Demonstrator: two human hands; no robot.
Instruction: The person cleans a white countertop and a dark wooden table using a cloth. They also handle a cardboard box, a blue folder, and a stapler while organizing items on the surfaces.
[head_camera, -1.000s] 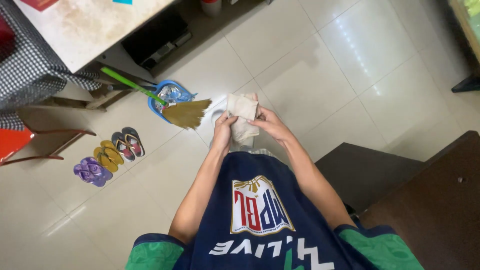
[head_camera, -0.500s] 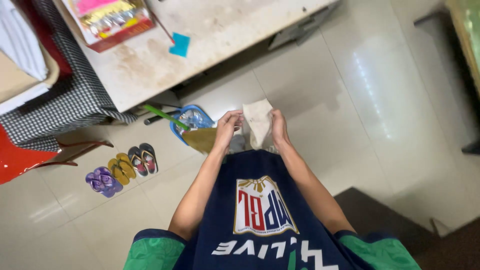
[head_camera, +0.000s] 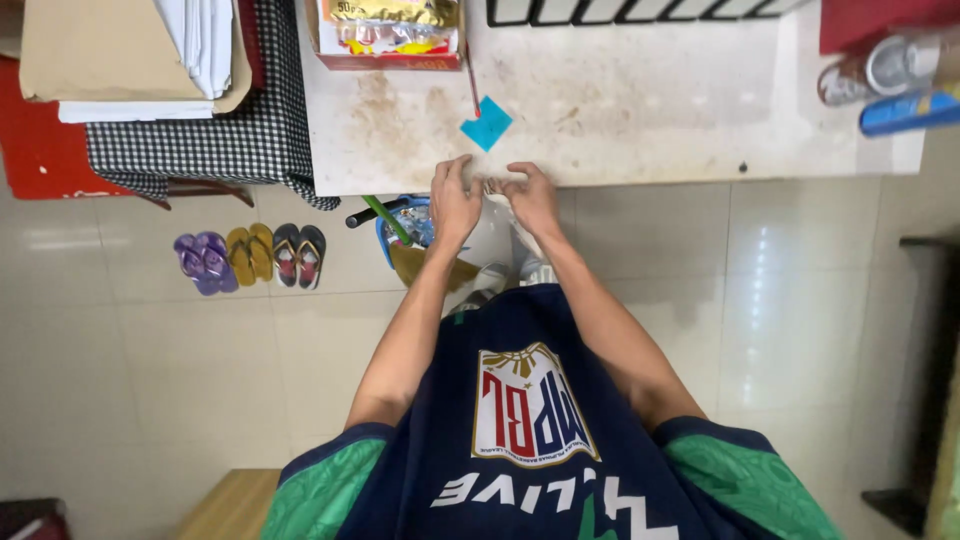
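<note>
- The left hand (head_camera: 455, 200) and right hand (head_camera: 532, 197) meet at the near edge of the white, stained counter (head_camera: 640, 110), fingers curled narrow over the rim.
- Between the fingertips sits a small pale, crumpled thing (head_camera: 492, 187) right at the counter edge; both hands pinch it, but it is too small to tell what it is.
- A blue square of paper (head_camera: 487, 124) lies on the counter just beyond the hands, apart from them.
- Farther back on the counter stands a red carton of shiny packets (head_camera: 390, 35); cans (head_camera: 880, 75) lie at the right end.
- Left of the counter, a black-and-white checked cloth (head_camera: 200, 140) carries a brown envelope and white papers (head_camera: 120, 55).
- On the tiled floor (head_camera: 800, 330) below, three pairs of slippers (head_camera: 250, 257) stand in a row, near a blue dustpan and a green-handled broom (head_camera: 405, 230).
</note>
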